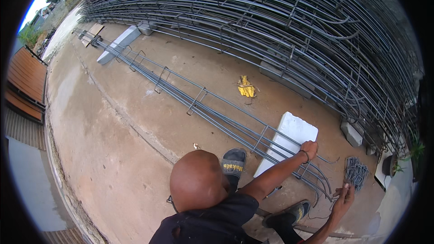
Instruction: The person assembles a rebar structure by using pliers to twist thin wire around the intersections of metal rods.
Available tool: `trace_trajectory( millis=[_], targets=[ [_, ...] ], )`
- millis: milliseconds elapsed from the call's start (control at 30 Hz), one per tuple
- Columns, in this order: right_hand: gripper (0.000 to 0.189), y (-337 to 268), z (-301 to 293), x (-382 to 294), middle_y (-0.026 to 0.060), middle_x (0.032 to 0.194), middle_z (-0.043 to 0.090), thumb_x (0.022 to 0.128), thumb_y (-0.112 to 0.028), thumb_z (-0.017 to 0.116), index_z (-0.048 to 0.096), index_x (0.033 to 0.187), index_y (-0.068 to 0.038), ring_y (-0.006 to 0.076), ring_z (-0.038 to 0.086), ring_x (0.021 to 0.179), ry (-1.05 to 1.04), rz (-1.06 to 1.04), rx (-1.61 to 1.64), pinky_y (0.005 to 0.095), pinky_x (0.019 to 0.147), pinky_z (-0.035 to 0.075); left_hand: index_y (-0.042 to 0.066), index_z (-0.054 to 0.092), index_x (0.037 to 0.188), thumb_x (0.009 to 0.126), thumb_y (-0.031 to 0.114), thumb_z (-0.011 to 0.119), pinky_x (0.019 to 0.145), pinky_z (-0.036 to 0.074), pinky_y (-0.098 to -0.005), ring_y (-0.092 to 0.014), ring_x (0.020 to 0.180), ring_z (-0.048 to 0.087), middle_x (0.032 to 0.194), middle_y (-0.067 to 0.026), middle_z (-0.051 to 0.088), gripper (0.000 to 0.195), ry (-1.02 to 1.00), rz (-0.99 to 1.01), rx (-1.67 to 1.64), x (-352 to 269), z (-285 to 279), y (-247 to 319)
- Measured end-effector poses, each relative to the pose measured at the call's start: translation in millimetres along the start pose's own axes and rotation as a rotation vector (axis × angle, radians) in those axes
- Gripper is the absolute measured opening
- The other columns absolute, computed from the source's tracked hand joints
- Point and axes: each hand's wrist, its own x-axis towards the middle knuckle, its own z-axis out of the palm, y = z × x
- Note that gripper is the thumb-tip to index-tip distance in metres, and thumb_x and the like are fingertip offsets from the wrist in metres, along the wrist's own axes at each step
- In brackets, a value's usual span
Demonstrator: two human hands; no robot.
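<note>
Neither of my hands is in view. Before me, a person in a dark shirt [206,225], seen from above and behind, crouches beside a long rebar cage [181,97]. One hand [309,149] of that person is closed at the cage's upper bars, above a white block [295,129]. The other hand [345,196] is raised by the bent bar ends [322,182], fingertips together; whether it holds thin wire cannot be told. Just beyond it lies a pile of bent steel stirrups [356,173]. Several stirrups stand around the cage's bars.
A large stack of rebar cages [257,17] runs along the far side on concrete blocks [351,134]. A yellow glove [246,86] lies on the concrete floor. Another pale block [119,44] supports the cage's far part. A potted plant [390,165] stands at the right.
</note>
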Motion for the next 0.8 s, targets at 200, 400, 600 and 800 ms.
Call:
trace_trajectory(
  millis=[200, 400, 600, 800],
  targets=[
    [0.023, -16.3, 10.4, 11.3, -0.0032, 0.061, 0.046, 0.099, -0.02, 0.052, 0.064, 0.108, -0.002, 0.0042, 0.041, 0.052, -0.044, 0.336, 0.181, 0.0212, 0.048, 0.035, 0.013, 0.076, 0.08, 0.068, 0.027, 0.078, 0.076, 0.053, -0.0413, -0.032, 0.082, 0.068, 0.084, -0.0131, 0.071, 0.018, -0.028, 0.085, -0.021, 9.4, -2.6, -7.5],
    [0.023, 0.5, 3.8, 9.7, -0.0045, 0.055, 0.044, 0.098, -0.023, 0.055, 0.066, 0.105, -0.004, 0.0043, 0.04, 0.048, -0.12, 0.414, 0.322, 0.022, 0.048, 0.041, 0.014, 0.077, 0.086, 0.071, 0.03, 0.079, 0.079, 0.053, -0.0378, -0.03, 0.086, 0.068, 0.089, -0.0149, 0.071, 0.022, -0.118, 0.039, 0.007, 12.8, -7.1, -3.0],
    [0.022, 43.1, 7.0, 7.4, -0.0031, 0.056, 0.048, 0.095, -0.021, 0.059, 0.069, 0.093, -0.001, 0.0048, 0.042, 0.049, -0.059, 0.395, 0.154, 0.0214, 0.051, 0.043, 0.015, 0.077, 0.092, 0.075, 0.028, 0.076, 0.081, 0.053, -0.0365, -0.031, 0.087, 0.068, 0.09, -0.0147, 0.071, 0.022, -0.185, 0.155, -0.001, 13.3, -15.8, -9.9],
    [0.021, 39.1, 19.1, 6.2, 0.0018, 0.06, 0.054, 0.092, -0.019, 0.061, 0.069, 0.089, 0.001, 0.0073, 0.047, 0.054, -0.02, 0.455, 0.09, 0.0266, 0.051, 0.043, 0.015, 0.076, 0.096, 0.072, 0.029, 0.078, 0.083, 0.053, -0.0374, -0.032, 0.088, 0.068, 0.09, -0.0155, 0.071, 0.028, -0.078, 0.123, 0.036, 8.4, -10.4, -6.2]
  ],
)
